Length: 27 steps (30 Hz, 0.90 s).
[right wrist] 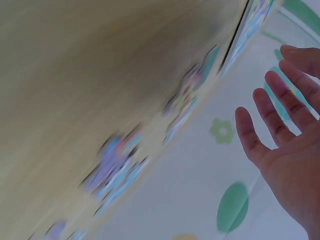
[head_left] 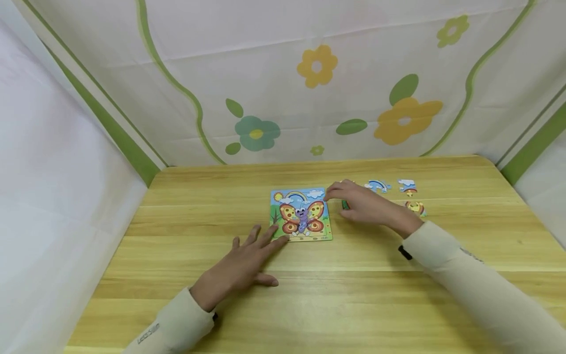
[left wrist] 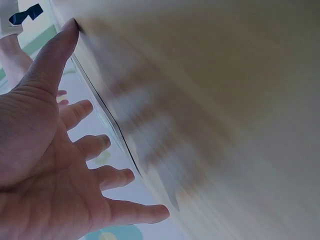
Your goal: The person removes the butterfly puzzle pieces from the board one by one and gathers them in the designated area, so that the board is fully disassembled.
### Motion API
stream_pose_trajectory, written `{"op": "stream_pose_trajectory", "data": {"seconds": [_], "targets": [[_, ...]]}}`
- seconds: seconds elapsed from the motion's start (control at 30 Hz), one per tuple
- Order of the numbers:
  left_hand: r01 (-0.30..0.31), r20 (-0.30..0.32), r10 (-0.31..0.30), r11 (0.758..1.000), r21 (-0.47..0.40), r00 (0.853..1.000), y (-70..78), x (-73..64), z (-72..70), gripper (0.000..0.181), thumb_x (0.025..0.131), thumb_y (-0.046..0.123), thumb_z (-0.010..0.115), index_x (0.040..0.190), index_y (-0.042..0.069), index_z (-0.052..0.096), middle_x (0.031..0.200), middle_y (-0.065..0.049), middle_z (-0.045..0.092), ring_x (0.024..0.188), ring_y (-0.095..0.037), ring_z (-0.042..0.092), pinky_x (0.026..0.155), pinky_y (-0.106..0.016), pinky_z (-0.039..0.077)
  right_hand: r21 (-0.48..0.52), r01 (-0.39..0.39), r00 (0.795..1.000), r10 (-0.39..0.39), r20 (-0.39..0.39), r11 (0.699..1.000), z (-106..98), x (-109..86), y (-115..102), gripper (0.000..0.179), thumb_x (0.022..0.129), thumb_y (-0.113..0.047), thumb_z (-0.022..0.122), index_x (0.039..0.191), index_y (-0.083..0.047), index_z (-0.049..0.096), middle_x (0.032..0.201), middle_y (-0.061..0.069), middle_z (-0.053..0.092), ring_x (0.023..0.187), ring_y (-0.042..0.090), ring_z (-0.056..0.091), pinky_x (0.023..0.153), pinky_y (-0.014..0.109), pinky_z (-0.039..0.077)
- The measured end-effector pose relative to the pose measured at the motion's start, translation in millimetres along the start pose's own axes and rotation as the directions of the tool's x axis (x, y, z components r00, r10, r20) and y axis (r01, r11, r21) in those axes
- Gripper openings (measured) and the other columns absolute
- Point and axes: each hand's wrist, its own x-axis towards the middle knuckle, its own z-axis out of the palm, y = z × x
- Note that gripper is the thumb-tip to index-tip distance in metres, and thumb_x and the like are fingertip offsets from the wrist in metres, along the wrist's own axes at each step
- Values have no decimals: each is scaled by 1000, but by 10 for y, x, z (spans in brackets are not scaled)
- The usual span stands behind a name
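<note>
the butterfly puzzle board (head_left: 326, 230) lies flat at the middle of the head view, its picture face up with a sun at its upper left and a rainbow across its top. whether separate pieces are seated in it is too small to tell. it looks thin and stiff, so i'd judge it light and apt to slide on the smooth table (head_left: 336, 295); best taken by opposite edges, with nothing bent. the left hand (head_left: 243, 263) is spread at its lower left corner, fingertips resting on the board and gripping nothing, which should help steady it. the right hand (head_left: 364, 202) is at the upper right edge, fingers loosely bent; the right wrist view shows them apart with nothing between them, so it's an empty grasp. partly behind that hand is a green piece (head_left: 345, 204). farther right in the head view lie a rainbow piece (head_left: 377, 186), a cloud piece (head_left: 407, 187) and, below that one, a yellow-patterned piece (head_left: 414, 207), all well apart from the board. these seem light and rigid, easy to pinch by the rim, though the knobs could be the fragile part. pale sleeves (head_left: 477, 280) enter from the lower corners, and a flowered cloth (head_left: 265, 64) hangs across the top of the frame.
</note>
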Motion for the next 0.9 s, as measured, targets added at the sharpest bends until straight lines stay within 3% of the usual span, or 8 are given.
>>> {"op": "stream_pose_trajectory", "data": {"seconds": [0.23, 0.57, 0.9], "targets": [[43, 8, -43, 999, -12, 999, -118, -80, 3, 95, 89, 48, 80, 167, 33, 27, 177, -6, 9, 160, -50, 7, 112, -87, 16, 35, 36, 999, -37, 40, 999, 138, 244, -170, 36, 94, -2, 73, 129, -5, 70, 140, 12, 64, 134, 35, 55, 110, 54, 50], [39, 22, -39, 999, -22, 999, -178, -143, -23, 91, 90, 48, 78, 166, 33, 30, 178, -5, 11, 160, -52, 10, 108, -89, 19, 44, 68, 991, -72, 110, 997, 296, 528, -369, 38, 98, -9, 71, 136, -6, 68, 146, 10, 63, 140, 33, 54, 116, 52, 46], [39, 15, -39, 999, -18, 999, -214, -182, -13, 87, 92, 49, 76, 166, 37, 31, 177, -7, 15, 159, -53, 10, 102, -92, 19, 45, 129, 976, -135, 172, 991, 429, 684, -513, 37, 98, -3, 67, 134, -9, 70, 147, 8, 64, 141, 32, 55, 117, 52, 45]]}}
